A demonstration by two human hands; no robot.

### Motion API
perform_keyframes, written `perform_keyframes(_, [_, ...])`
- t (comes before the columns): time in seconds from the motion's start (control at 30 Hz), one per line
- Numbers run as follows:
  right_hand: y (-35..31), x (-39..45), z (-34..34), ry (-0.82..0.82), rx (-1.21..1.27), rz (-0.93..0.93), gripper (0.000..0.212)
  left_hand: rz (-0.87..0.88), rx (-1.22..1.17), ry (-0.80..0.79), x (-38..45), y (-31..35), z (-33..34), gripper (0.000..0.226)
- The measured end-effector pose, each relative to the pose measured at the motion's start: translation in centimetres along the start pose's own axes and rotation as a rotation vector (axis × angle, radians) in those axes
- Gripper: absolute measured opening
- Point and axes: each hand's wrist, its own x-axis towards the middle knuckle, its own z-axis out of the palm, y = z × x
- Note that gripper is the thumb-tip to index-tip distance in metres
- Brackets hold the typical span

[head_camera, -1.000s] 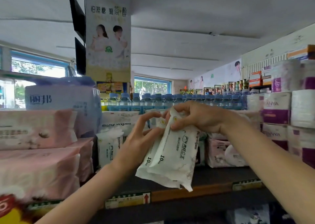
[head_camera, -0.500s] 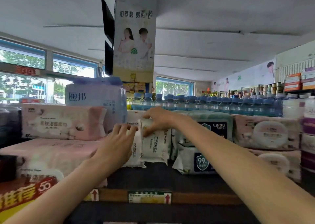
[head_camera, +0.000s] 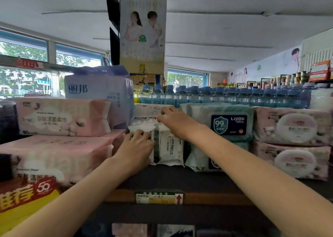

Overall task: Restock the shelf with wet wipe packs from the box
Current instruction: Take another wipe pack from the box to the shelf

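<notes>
Reaching into a crowded store shelf (head_camera: 180, 181), a person works both bare hands among small white wet wipe packs (head_camera: 170, 149) standing upright on the dark board, wedged between pink tissue bundles (head_camera: 59, 118) on one side and a teal Liyou wipes pack (head_camera: 227, 123) on the other. The left hand (head_camera: 134, 151) lies against the front of the nearest upright pack, fingers curled over its top edge, seemingly steadying it. The right hand (head_camera: 173, 120) sits higher and further back, fingers bent onto the top of the packs just under a Baby wipes pack (head_camera: 146, 113); whether it pinches one or merely presses is hard to tell. A row of blue-capped water bottles (head_camera: 216, 94) stands behind the display, and a price tag (head_camera: 159, 197) with a red arrow marks the shelf lip. No box shows in this view. The packs look light and soft, their film wrappers crinkled at the sealed ends and probably a little slick, so they would likely sag or topple if left unsupported. The sounder hold appears to be across the flat faces, thumb on one side and fingers on the other, near the upper half, rather than by the floppy crimped seam. Judging by their position, the packs are seated and the placing step is nearly done; squaring them against their neighbours seems what remains.
</notes>
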Motion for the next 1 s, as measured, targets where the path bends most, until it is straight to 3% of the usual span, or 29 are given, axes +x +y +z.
perform_keyframes(0.07, [0.1,-1.7,-1.0,0.043,0.059,0.025,0.051,0.015,-0.049,0.034,-0.1,0.6,-0.5,0.046])
perform_keyframes(0.17, [0.4,-4.8,-3.0,-0.032,0.277,0.107,0.036,0.047,-0.205,0.108,-0.9,1.7,-1.8,0.042])
perform_keyframes(0.3, [0.8,-10.9,-6.2,-0.045,0.457,0.196,0.021,0.114,-0.467,0.333,-2.4,4.5,-4.1,0.031])
perform_keyframes(0.47, [0.0,-23.6,-8.8,-0.117,0.519,0.413,0.012,0.435,-0.685,0.473,-5.3,12.6,-6.0,0.027])
perform_keyframes(0.7, [-3.5,-52.3,-11.9,-0.686,0.623,1.138,0.015,1.038,-0.7,0.166,-13.8,32.7,-8.0,0.034])
perform_keyframes(0.9, [-15.0,-73.8,-19.0,-0.762,0.654,1.76,0.023,1.547,-0.645,0.09,-27.2,47.7,-12.8,0.036])
perform_keyframes(1.0, [-22.5,-82.6,-22.4,-0.752,0.767,2.026,0.015,1.726,-0.621,0.055,-35.2,53.7,-15.1,0.035])
